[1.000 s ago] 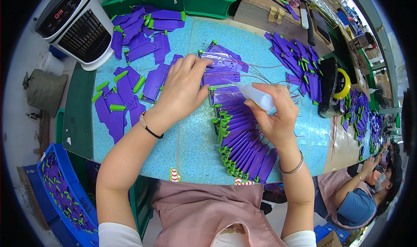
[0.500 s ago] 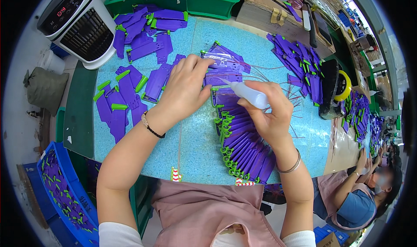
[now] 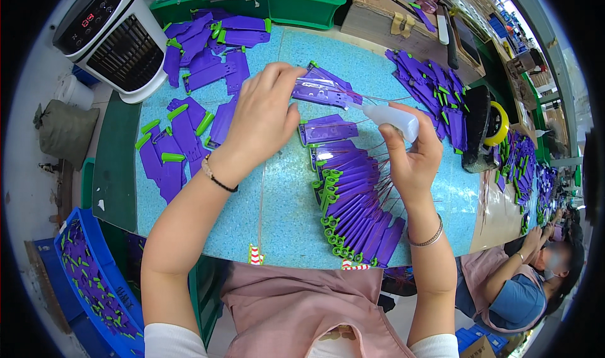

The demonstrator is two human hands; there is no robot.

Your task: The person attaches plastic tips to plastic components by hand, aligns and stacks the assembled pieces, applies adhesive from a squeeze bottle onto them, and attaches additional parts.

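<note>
My left hand (image 3: 261,115) is at the left end of a flat purple plastic piece (image 3: 324,94), its fingers curled at that end; the exact grip is partly hidden. Between the fingers of my right hand (image 3: 416,153) is a white squeeze bottle (image 3: 394,121), tilted so its thin nozzle points left at the piece's right end, where thin wires come out. Another purple piece (image 3: 334,76) lies just behind. Nearer me, a single purple piece (image 3: 328,130) lies above a curved, overlapping row of purple pieces (image 3: 362,197) with green ends and thin wires.
Loose purple pieces with green parts (image 3: 183,128) lie left, with more piled at right (image 3: 435,87). A white fan heater (image 3: 123,43) stands back left, a green bin (image 3: 296,8) behind. Yellow tape (image 3: 498,124) sits right. A blue crate (image 3: 94,276) is lower left; a co-worker (image 3: 520,288) sits right.
My right hand and the bottle have moved right, the nozzle now at the piece's right end. My left hand has shifted slightly up and left. A gap shows between the upper piece and the one below.
</note>
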